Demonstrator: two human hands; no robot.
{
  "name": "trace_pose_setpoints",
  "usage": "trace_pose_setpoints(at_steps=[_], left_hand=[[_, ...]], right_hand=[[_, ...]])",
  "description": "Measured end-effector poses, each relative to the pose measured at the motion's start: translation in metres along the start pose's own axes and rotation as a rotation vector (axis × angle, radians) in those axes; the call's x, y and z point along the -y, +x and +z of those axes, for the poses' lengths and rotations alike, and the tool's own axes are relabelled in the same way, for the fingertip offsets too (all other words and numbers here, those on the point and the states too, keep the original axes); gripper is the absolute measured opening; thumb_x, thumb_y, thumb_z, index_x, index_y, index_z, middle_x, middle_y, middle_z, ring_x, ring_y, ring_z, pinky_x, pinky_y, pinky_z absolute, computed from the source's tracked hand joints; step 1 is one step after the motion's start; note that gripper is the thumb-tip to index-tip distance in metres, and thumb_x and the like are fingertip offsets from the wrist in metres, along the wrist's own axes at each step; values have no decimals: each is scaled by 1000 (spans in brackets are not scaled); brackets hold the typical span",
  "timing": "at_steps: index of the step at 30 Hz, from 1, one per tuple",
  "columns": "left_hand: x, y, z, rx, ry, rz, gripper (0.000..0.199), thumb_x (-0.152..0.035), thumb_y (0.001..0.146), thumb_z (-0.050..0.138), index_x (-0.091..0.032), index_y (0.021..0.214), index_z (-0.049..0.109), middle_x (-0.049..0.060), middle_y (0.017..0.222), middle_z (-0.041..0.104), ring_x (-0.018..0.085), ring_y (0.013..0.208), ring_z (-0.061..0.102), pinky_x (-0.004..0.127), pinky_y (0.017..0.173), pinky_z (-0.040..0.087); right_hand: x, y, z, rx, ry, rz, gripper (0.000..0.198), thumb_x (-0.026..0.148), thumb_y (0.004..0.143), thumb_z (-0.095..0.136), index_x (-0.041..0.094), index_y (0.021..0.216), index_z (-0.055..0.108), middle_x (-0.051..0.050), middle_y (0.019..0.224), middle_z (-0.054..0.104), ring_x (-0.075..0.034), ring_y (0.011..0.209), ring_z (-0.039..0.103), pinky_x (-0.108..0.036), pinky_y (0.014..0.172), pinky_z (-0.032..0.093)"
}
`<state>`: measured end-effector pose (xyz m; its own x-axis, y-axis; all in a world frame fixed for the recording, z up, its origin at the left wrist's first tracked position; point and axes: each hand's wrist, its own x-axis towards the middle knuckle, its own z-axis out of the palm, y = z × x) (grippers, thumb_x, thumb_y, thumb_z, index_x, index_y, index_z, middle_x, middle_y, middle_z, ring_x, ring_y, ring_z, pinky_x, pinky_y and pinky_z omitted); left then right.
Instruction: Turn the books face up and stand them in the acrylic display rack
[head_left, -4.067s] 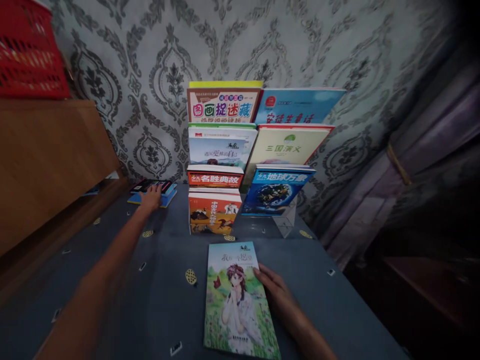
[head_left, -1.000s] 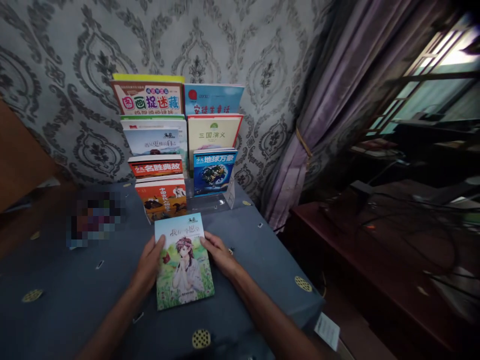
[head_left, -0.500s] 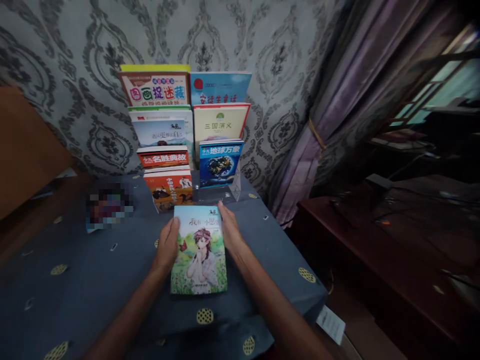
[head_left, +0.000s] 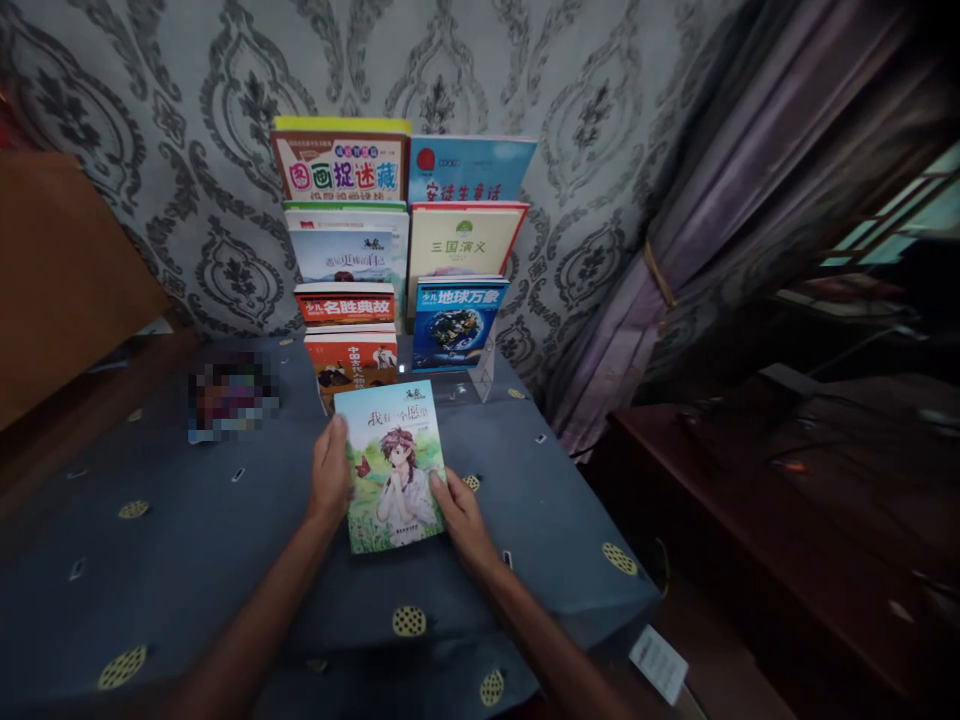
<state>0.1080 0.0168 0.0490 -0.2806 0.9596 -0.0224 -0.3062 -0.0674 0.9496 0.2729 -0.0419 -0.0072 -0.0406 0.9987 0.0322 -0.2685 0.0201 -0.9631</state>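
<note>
Between my two hands is a paperback book (head_left: 394, 475) with a green and pale blue cover showing a drawn figure and a butterfly. My left hand (head_left: 330, 468) grips its left edge, thumb along the side. Lower down on the right edge, my right hand (head_left: 463, 510) holds it with the thumb at the cover; the other fingers are partly hidden. Just behind stands a clear tiered book rack (head_left: 484, 375) with several books. An orange book (head_left: 351, 362) and a blue book with a globe (head_left: 455, 325) fill its front places. The held book overlaps the orange one's lower part.
A patterned blue-grey cloth (head_left: 247, 560) covers the table. A pixelated item (head_left: 232, 392) lies at left near a brown cardboard piece (head_left: 67, 250). Purple curtains (head_left: 630, 300) hang at right, beside a dark red cabinet (head_left: 712, 520). A white card (head_left: 658, 663) is below the table edge.
The book has been raised slightly toward the rack and tilted, its top leaning left. My right hand has slid from the top right corner down the right edge. The view has shifted a little.
</note>
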Motion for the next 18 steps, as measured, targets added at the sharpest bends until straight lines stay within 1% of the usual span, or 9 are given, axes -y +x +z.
trace_pose_setpoints(at_steps=[2,5,7,9,12,14,16,18], left_hand=[[2,0,0,-9,35,30,72,-80,67,69,-14,97,70,7,80,76,23,78,73,30,70,57],[-1,-2,1,51,92,103,68,-82,70,64,-17,88,68,4,77,73,20,73,69,28,67,55],[-4,-3,2,84,150,154,66,-83,73,60,-18,82,66,2,72,69,18,67,64,26,62,52],[-5,-5,2,76,230,205,64,-84,74,57,-20,75,63,0,67,63,17,65,59,25,60,49],[-1,-9,-4,39,331,229,58,-81,72,61,-23,69,59,1,67,60,20,73,59,27,64,49],[5,-11,-11,41,370,207,51,-74,74,63,-24,72,60,3,72,63,23,82,61,29,70,50],[9,-14,-18,124,411,180,45,-69,77,61,-24,78,63,5,79,67,25,88,62,31,75,51],[13,-16,-27,248,481,169,40,-64,80,59,-24,84,64,6,83,69,27,88,63,33,77,52]], right_hand=[[6,2,-7,28,-59,-39,47,64,88,62,22,106,71,-2,91,74,-21,84,65,-30,73,52],[17,6,-19,58,-153,-107,49,64,88,61,20,105,73,-2,91,74,-21,82,65,-31,74,52],[24,9,-25,51,-210,-156,46,62,89,61,21,103,75,-3,93,75,-22,83,66,-32,77,52],[29,11,-30,34,-253,-199,41,58,89,63,22,104,76,-3,97,76,-24,87,67,-35,84,52],[31,11,-33,27,-284,-231,36,54,87,66,25,106,77,-3,102,77,-27,98,69,-38,93,51],[30,10,-34,34,-295,-234,35,52,87,66,26,106,77,-4,105,77,-27,103,69,-39,96,51],[29,9,-35,39,-323,-238,34,50,89,65,26,108,77,-4,107,77,-28,105,68,-39,97,50],[32,10,-37,50,-367,-243,33,48,91,63,25,112,76,-5,110,76,-28,107,68,-39,98,49]])
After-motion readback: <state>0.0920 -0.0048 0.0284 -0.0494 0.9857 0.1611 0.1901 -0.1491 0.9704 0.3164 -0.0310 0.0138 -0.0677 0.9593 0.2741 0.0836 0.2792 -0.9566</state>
